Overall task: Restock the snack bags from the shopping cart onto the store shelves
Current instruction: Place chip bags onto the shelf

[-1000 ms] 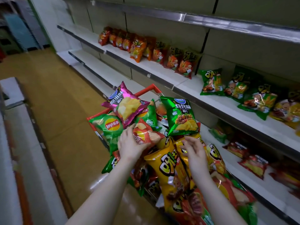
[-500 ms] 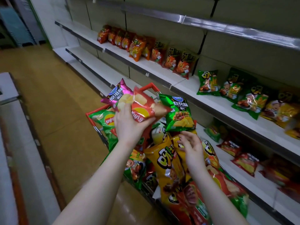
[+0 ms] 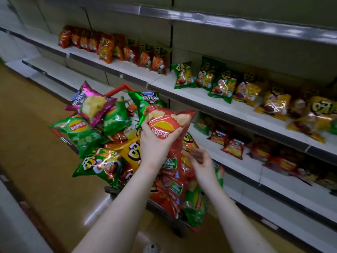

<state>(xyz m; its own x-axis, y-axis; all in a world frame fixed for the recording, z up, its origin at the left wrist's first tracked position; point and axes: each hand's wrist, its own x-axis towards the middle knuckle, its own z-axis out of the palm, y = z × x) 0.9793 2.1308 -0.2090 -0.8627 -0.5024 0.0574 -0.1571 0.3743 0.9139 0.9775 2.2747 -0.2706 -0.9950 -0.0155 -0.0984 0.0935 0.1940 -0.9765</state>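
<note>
Cart heaped with snack bags; left hand grips red bag.

The red crinkly foil crisp bag bears a yellow-and-red round logo and pale crisp pictures; the magenta foil bag shows yellow crisps; the glossy green foil bag carries a red-and-yellow badge; the thin metal cart rim is red.

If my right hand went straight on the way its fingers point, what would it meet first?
Probably the red Lay's bag gripped by the left hand; its lower half lies just beyond the right hand, though depth is unclear.
</note>
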